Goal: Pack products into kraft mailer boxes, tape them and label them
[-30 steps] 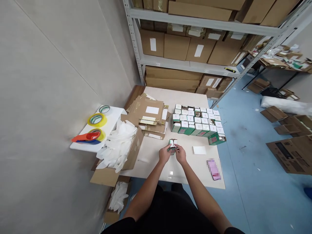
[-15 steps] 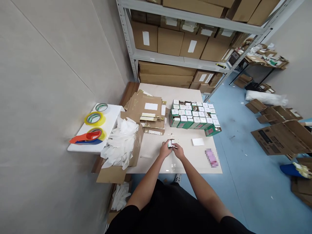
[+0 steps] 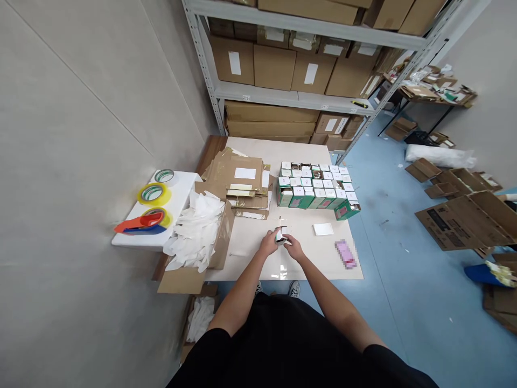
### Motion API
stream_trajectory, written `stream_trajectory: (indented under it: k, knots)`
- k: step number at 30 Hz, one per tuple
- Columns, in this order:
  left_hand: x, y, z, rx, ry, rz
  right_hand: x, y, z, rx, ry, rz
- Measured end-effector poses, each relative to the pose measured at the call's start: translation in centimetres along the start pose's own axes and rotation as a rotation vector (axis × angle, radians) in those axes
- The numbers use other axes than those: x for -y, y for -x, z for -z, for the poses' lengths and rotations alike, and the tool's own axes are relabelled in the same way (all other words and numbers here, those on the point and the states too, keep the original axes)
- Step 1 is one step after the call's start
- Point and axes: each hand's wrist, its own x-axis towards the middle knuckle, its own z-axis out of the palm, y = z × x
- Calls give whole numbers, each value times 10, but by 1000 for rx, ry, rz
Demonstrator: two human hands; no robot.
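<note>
Between my hands is a small white-and-green carton (image 3: 280,236) with dark raised flaps at its open end. My left hand (image 3: 268,243) is closed around the carton's left side. At its right edge, the fingers of my right hand (image 3: 294,248) pinch a flap or whatever is at the opening; that detail is too small to make out. Beyond them stand rows of similar white-and-green cartons (image 3: 308,197), several with open tops. A flat white box (image 3: 323,229) lies to the right of my hands, near a blurred pink item (image 3: 346,254).
Flattened cardboard (image 3: 244,173) is stacked at the table's (image 3: 250,264) back left. An open carton of white paper pieces (image 3: 197,229) stands left of my hands. Tape rolls (image 3: 153,194) and a red-and-blue tape dispenser (image 3: 139,222) rest on a white stand. Shelving (image 3: 283,96) with boxes rises behind.
The carton has turned and tilted a little in my hands, showing more of its green side. Both hands keep hold, and the whole view has shifted slightly.
</note>
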Motion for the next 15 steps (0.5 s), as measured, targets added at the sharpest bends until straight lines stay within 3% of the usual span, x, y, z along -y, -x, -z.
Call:
stream_trajectory:
  k: [3, 7, 11, 15]
  knots:
    - [-6, -2, 3, 96, -157, -14, -4, 3, 4, 39, 52, -13]
    - [-16, -7, 10, 88, -191, 3, -1, 1, 11, 81, 80, -49]
    - [-19, -8, 17, 32, -26, 19, 8, -1, 16, 60, 73, -73]
    - [-12, -6, 16, -94, 159, 122, 20, -2, 17, 14, 172, -129]
